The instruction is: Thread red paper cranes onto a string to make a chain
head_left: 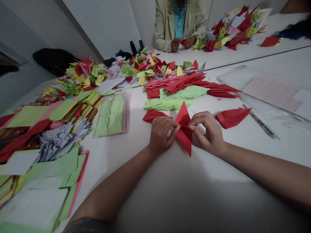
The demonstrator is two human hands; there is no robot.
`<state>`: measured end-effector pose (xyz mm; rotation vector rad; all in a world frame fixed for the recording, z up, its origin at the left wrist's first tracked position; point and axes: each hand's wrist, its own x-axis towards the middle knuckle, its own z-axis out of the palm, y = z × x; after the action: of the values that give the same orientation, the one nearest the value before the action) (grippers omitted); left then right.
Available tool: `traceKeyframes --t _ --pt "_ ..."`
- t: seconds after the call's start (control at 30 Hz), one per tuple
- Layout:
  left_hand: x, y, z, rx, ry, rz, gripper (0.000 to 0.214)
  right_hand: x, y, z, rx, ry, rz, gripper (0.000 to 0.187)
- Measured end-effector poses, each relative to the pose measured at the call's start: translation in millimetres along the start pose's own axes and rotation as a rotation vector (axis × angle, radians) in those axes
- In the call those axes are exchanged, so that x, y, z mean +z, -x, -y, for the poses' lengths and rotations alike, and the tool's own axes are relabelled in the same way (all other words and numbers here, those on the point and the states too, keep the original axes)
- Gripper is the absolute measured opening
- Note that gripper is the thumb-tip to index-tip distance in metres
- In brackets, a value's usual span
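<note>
Both my hands pinch a folded red paper piece (185,139) at its middle, one pointed flap up and one down. My left hand (162,133) grips its left side between thumb and fingers. On the opposite side, my right hand (209,132) is closed the same way. Behind my left hand lies another red folded paper (155,116), partly covered. A red folded paper (233,117) rests to the right of my right hand. Just beyond are stacks of light green folded papers (167,104) and red folded papers (187,82).
Heaps of coloured folded paper (136,68) run across the back. Paper stacks (31,116) and sheets (46,168) cover the left side, near a packet of green papers (110,116). A pen (263,123) and a printed grid sheet (269,92) lie right. A person (167,26) sits opposite, holding red paper.
</note>
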<state>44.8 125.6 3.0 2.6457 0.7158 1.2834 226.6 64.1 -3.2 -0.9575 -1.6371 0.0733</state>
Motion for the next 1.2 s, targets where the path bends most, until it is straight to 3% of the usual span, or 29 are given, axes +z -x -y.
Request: traceKeyframes --t 0.5,0.7,0.83,0.97,1.07,1.2 --pt "-0.3 0 7 -0.174 0.022 0.052 0.013 2 -1 -4 0.115 -0.029 -0.127 0.006" --pt "3.0 3 9 -0.118 -0.042 0.144 0.017 3 0 -4 0.138 -0.023 -0.157 0.003" --pt "2.3 3 10 -0.077 -0.012 0.038 0.005 3 0 -6 0.152 -0.071 -0.181 0.002" --pt "0.5 1 11 -0.103 0.067 -0.116 0.009 4 1 -9 0.170 -0.088 -0.189 0.004" --pt "0.2 0 11 -0.105 0.084 -0.196 0.012 4 1 -10 0.168 -0.080 -0.186 0.016" --pt "0.4 0 10 -0.095 0.065 -0.208 0.012 3 -1 -11 0.110 0.012 -0.212 0.031"
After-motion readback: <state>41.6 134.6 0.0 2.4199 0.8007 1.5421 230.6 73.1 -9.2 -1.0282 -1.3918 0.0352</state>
